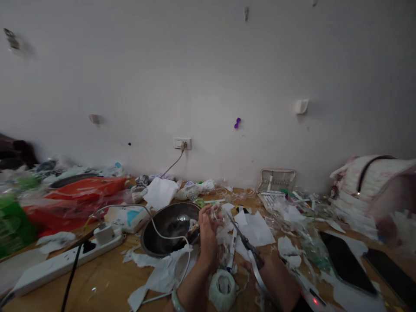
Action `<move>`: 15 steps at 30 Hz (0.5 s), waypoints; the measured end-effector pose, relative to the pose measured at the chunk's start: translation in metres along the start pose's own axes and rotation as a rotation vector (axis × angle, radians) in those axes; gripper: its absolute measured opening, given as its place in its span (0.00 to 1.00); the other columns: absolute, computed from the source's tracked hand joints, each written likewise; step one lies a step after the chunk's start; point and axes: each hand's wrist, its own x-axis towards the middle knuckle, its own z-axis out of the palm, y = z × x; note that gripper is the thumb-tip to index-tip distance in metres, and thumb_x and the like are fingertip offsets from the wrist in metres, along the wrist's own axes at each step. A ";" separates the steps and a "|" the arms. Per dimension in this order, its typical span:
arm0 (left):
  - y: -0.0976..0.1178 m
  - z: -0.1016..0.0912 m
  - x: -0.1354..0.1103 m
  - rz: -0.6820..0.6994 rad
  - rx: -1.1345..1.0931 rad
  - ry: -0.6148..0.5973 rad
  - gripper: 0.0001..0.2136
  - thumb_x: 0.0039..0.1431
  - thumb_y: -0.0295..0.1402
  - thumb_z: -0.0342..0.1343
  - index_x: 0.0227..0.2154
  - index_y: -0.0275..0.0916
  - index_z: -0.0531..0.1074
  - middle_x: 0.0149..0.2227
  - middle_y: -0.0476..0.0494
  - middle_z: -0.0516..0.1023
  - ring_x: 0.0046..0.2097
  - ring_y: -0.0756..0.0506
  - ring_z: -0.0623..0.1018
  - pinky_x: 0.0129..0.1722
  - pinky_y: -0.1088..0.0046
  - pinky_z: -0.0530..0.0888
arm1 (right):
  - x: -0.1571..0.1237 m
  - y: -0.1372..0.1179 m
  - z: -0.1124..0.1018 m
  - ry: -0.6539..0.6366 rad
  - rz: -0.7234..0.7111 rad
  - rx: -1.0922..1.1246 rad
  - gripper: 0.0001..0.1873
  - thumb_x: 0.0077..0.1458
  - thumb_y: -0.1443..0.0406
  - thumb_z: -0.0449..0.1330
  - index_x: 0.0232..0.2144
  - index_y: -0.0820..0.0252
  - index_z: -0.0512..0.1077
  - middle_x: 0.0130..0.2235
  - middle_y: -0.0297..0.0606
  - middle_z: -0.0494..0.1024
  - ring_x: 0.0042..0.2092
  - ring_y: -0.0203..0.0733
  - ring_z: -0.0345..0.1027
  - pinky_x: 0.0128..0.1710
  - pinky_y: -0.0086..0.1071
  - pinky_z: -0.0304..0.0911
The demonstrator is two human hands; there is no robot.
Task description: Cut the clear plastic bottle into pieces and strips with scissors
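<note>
My left hand [209, 227] is raised beside a dark round pan, its fingers closed around a crumpled piece of clear plastic [219, 215]. A pair of scissors [246, 242] is in my right hand [264, 271], which is closed round the handles. The blades point up and away, their tips close to the plastic at my left fingers. Whether the blades touch the plastic, I cannot tell. Between my forearms lie a whitish roll [222, 289] and a white marker pen [232, 249]. Beyond the scissors are loose sheets of white paper [258, 229].
The dark pan [152, 234] stands left of my hands, with a white cable [159, 234] looping across it. A power strip [61, 264] lies at left. Two dark phones [347, 262] are at right, near a pale backpack [367, 190]. Orange bags [87, 190] and plastic scraps clutter the table.
</note>
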 end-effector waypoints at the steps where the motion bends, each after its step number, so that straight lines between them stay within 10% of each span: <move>1: 0.000 0.000 0.000 -0.004 0.000 0.001 0.18 0.54 0.51 0.52 0.39 0.42 0.66 0.40 0.45 0.74 0.28 0.50 0.74 0.27 0.73 0.71 | 0.000 0.000 -0.001 0.002 -0.014 -0.005 0.20 0.55 0.51 0.53 0.30 0.57 0.78 0.37 0.46 0.80 0.43 0.49 0.72 0.43 0.35 0.62; 15: 0.001 -0.003 0.002 -0.040 -0.033 -0.006 0.16 0.58 0.49 0.49 0.40 0.43 0.63 0.41 0.45 0.72 0.31 0.49 0.75 0.28 0.73 0.71 | 0.007 0.014 0.019 -0.038 -0.079 0.033 0.11 0.54 0.61 0.53 0.33 0.55 0.75 0.33 0.38 0.80 0.36 0.43 0.73 0.35 0.31 0.61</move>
